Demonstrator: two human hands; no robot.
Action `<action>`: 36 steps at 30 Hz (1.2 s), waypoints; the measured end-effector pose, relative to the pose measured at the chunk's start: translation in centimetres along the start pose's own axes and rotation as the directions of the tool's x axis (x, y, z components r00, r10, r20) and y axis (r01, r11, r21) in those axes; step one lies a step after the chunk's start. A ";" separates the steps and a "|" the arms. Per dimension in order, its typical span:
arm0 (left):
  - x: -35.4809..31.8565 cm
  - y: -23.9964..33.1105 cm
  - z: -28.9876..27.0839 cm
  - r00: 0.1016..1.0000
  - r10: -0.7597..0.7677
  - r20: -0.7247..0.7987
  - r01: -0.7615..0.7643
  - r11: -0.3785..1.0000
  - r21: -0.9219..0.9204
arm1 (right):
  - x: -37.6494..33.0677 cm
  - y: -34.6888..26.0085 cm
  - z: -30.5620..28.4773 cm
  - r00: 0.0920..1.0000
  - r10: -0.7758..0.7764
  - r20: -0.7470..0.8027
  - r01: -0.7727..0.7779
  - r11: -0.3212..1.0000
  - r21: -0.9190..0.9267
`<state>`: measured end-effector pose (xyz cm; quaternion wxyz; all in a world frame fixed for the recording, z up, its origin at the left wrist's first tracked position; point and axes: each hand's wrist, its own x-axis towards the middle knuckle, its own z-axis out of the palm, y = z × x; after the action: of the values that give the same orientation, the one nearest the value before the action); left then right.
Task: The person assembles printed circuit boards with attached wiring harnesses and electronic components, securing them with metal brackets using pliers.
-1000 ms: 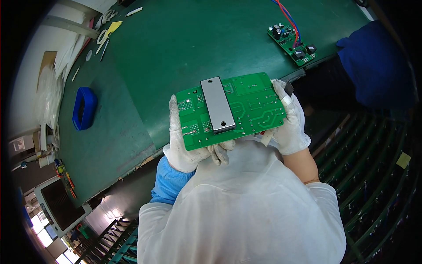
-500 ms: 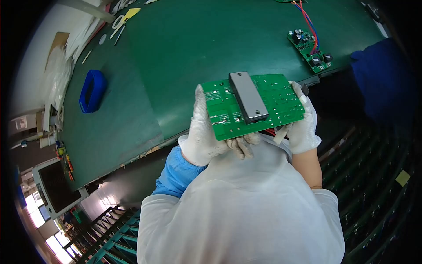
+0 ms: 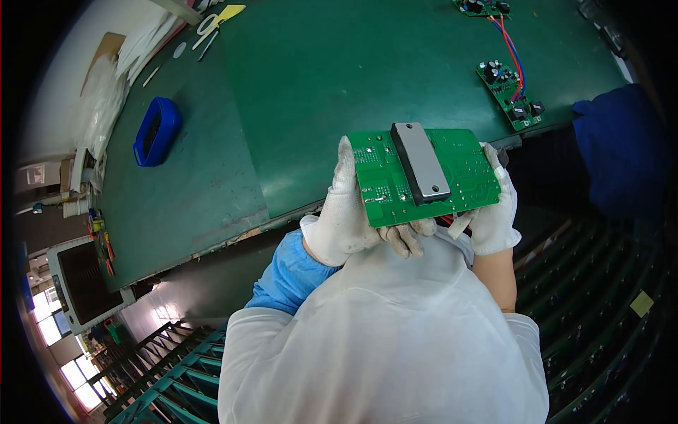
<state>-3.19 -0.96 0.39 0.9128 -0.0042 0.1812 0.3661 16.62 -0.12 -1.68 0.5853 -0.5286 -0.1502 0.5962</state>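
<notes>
Just right of the frame's centre, the left hand (image 3: 345, 213) and right hand (image 3: 496, 220) held a green circuit board (image 3: 458, 168), left fingers (image 3: 402, 240) curled beneath, right ones gripping its right end. A blue band (image 3: 170, 131) lay upper left.

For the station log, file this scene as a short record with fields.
Left hand: white-gloved, gripping the held green circuit board at its left side
Right hand: white-gloved, gripping the board's right side
Board face: solder joints and a grey-topped black module
Green bench: blue ring-shaped object at left; component-filled circuit board with red and blue wires at right
</notes>
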 end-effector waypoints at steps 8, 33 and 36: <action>-0.1 -0.4 0.1 0.999 0.027 0.037 -0.027 0.999 -0.025 | -0.5 -0.3 -0.1 1.000 0.010 0.014 -0.011 0.999 0.051; -0.8 -1.9 2.0 0.999 -0.009 0.052 -0.017 0.883 0.469 | 0.1 -0.8 -4.2 0.953 -0.222 0.206 0.205 0.973 0.101; -0.2 -1.8 1.6 0.994 -0.025 0.108 -0.036 0.849 0.527 | 0.9 -0.8 -5.4 0.939 -0.242 0.244 0.228 0.970 0.084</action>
<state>-1.64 -2.21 1.74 0.8864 0.2675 0.2236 0.3043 21.59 -1.46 -3.62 0.6425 -0.4103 -0.2693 0.5885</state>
